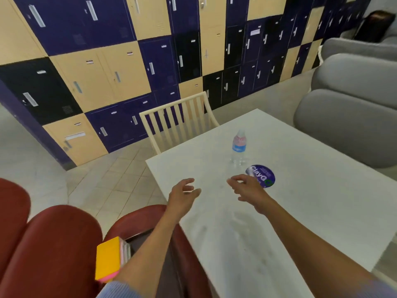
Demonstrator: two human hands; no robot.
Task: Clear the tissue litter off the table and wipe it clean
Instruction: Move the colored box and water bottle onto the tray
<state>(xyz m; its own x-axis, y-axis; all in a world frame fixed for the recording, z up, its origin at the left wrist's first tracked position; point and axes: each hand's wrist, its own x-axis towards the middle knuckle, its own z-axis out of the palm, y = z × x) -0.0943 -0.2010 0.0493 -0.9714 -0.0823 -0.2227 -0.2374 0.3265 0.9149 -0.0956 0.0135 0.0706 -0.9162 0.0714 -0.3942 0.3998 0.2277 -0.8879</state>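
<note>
A white square table fills the right half of the head view. Both my hands hover over its near-left part, apart from each other. My left hand is at the table's left edge, fingers loosely spread, holding nothing. My right hand is a little further in, fingers loosely spread and empty, just left of a round purple sticker. No tissue or cloth shows on the table. The picture is slightly blurred.
A clear plastic water bottle stands beyond my right hand. A cream slatted chair is at the table's far-left side. Grey seats lie right, red seats near left with a yellow pad. Lockers line the wall.
</note>
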